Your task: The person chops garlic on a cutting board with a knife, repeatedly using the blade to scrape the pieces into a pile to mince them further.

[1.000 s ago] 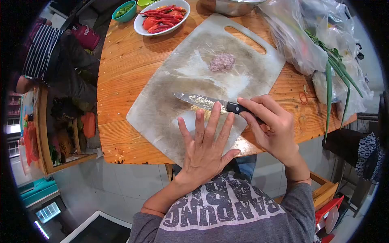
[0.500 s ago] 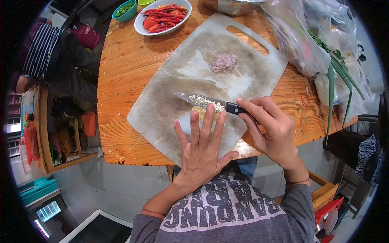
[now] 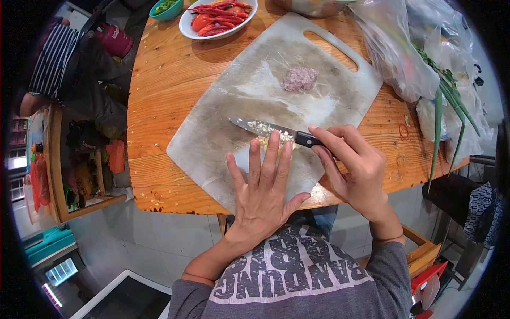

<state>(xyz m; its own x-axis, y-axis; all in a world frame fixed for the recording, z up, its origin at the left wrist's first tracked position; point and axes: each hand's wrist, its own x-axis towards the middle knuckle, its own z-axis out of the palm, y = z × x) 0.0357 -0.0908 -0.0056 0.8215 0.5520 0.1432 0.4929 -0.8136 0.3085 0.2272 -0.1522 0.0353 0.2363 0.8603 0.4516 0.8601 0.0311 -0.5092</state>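
My right hand point(image 3: 357, 170) is closed around the black handle of a kitchen knife point(image 3: 240, 123). Its blade lies nearly level over the cutting board point(image 3: 212, 133), pointing left. Finely chopped pale bits that look like garlic point(image 3: 259, 127) sit on and beside the blade. My left hand point(image 3: 261, 186) is spread, palm down, with its fingertips at the near side of the chopped pile; whether they touch the blade is hard to see. Farther up the board rests a small mound of minced pinkish-purple pieces point(image 3: 300, 79), perhaps shallot.
Red chillies and tomatoes fill a white bowl point(image 3: 187, 27) at the table's back left, near a teal bowl of greens point(image 3: 166, 9). A metal bowl point(image 3: 313, 7) stands behind the board. Plastic bags point(image 3: 393, 58) and green onions point(image 3: 437, 133) lie right. A person in stripes point(image 3: 53, 58) is far left.
The view has shifted slightly, so the board and bowls appear a little higher and to the right. Both hands and the knife hold nearly the same pose.
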